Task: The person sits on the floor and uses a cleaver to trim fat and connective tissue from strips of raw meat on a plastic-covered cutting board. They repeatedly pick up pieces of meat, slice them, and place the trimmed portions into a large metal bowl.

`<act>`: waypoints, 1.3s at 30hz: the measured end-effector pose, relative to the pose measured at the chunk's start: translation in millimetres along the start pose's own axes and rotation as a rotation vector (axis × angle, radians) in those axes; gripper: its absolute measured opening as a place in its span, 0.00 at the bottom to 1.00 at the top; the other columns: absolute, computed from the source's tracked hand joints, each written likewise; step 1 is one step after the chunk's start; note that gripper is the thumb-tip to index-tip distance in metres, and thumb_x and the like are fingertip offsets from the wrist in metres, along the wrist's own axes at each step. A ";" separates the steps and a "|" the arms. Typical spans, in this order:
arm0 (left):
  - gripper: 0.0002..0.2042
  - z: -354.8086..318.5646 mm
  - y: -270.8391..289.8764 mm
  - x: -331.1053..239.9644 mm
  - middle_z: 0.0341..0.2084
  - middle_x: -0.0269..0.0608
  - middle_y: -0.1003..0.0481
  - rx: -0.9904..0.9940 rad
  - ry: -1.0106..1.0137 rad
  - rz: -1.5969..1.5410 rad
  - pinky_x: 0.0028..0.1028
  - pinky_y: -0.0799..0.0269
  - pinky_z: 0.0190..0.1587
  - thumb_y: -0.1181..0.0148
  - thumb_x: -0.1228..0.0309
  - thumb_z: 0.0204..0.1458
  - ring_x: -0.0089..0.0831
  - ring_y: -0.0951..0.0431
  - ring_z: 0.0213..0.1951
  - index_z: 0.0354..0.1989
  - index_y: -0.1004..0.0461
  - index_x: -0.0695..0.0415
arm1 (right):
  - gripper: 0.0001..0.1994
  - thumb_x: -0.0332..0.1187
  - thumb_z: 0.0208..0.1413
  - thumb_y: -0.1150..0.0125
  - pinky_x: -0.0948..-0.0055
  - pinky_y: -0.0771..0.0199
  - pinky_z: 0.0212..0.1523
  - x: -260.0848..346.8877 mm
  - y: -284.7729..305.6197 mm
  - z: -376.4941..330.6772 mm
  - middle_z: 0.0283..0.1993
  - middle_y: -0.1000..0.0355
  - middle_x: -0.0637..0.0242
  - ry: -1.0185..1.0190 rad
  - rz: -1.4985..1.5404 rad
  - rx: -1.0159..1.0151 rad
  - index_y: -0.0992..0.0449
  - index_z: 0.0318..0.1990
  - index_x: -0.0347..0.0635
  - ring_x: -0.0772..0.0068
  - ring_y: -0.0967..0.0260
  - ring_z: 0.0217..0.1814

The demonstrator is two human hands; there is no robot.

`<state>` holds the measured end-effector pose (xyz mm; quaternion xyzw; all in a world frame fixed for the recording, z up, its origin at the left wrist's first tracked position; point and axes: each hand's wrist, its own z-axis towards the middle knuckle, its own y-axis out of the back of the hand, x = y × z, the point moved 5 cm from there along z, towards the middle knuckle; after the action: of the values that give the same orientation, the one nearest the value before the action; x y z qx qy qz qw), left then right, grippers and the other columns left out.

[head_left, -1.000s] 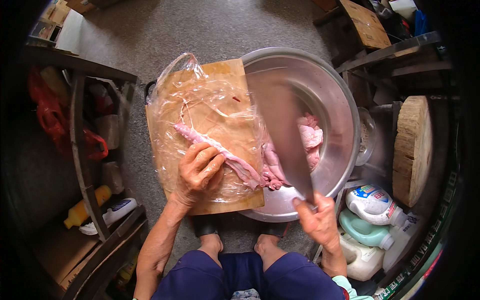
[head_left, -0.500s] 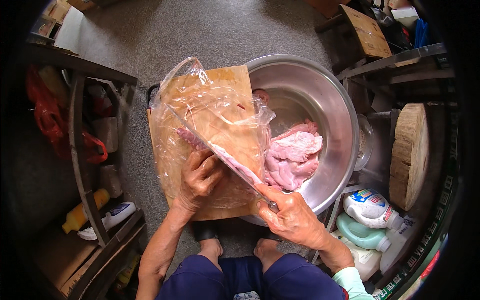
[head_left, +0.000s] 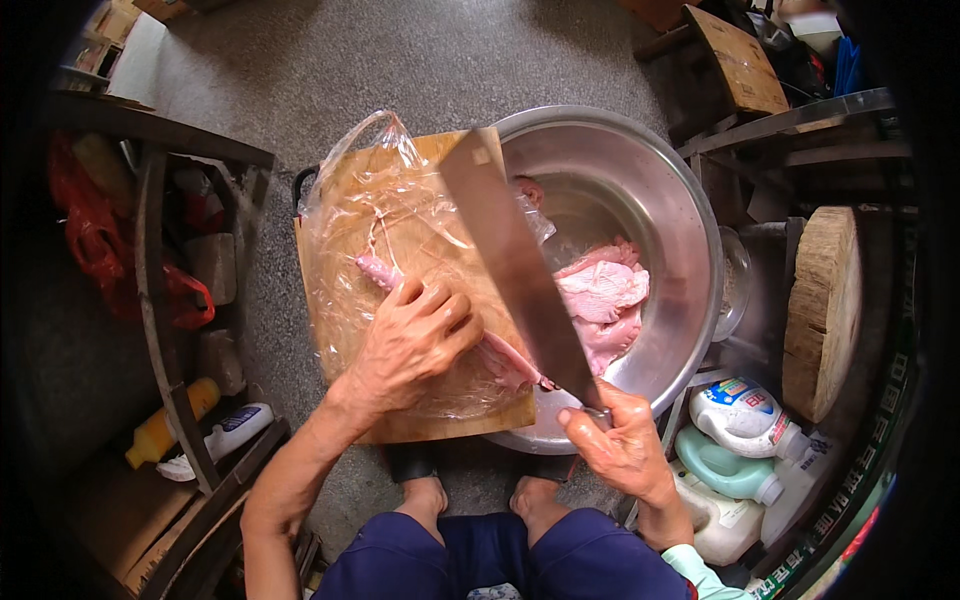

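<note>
My left hand [head_left: 415, 340] presses down on a long strip of pink raw meat [head_left: 375, 270] that lies on a wooden cutting board [head_left: 440, 425] covered with clear plastic film [head_left: 365, 200]. My right hand [head_left: 620, 445] grips the handle of a broad cleaver [head_left: 510, 255]. Its blade is raised and slants up over the board's right side. To the right sits a large metal basin [head_left: 650, 190] that holds more pink meat pieces [head_left: 605, 295].
A round wood chopping block [head_left: 825, 310] stands on edge at the right. Plastic detergent jugs [head_left: 745, 415] sit beside my right leg. A metal rack [head_left: 160, 260] with red bags and bottles is at the left. Concrete floor lies beyond the board.
The cleaver came down low by the meat's near end half a second ago and is now raised again, slanting over the board. My left hand stays on the strip.
</note>
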<state>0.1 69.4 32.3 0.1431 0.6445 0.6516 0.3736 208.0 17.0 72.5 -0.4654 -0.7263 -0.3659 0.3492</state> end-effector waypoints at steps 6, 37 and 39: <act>0.09 26.6 -7.9 15.5 0.31 0.47 0.26 0.221 0.082 -0.251 0.41 0.28 0.42 0.40 0.71 0.44 0.46 0.23 0.40 0.34 0.30 0.59 | 0.10 0.27 0.59 0.41 0.84 0.43 0.23 -13.5 24.4 -22.0 0.24 0.32 0.77 -0.261 0.252 -0.077 0.24 0.47 0.33 0.92 0.44 0.23; 0.16 -49.9 4.3 11.7 0.40 0.45 0.27 -0.354 1.028 -0.692 0.31 0.22 0.30 0.40 0.82 0.51 0.32 0.19 0.33 0.49 0.30 0.62 | 0.13 0.25 0.55 0.40 0.82 0.45 0.17 -7.6 19.1 -38.4 0.18 0.33 0.76 -0.094 0.068 -0.029 0.24 0.49 0.32 0.90 0.43 0.16; 0.16 -44.3 15.7 3.1 0.41 0.45 0.27 -0.316 0.739 -0.270 0.33 0.23 0.34 0.37 0.83 0.45 0.35 0.20 0.35 0.45 0.25 0.61 | 0.20 0.24 0.55 0.38 0.80 0.43 0.20 -5.0 19.5 -40.6 0.19 0.33 0.73 -0.032 -0.026 0.026 0.28 0.56 0.31 0.88 0.43 0.18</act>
<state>-36.3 40.7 40.5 -0.2447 0.6402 0.6952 0.2167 234.6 -14.1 92.1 -0.4571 -0.7425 -0.3536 0.3386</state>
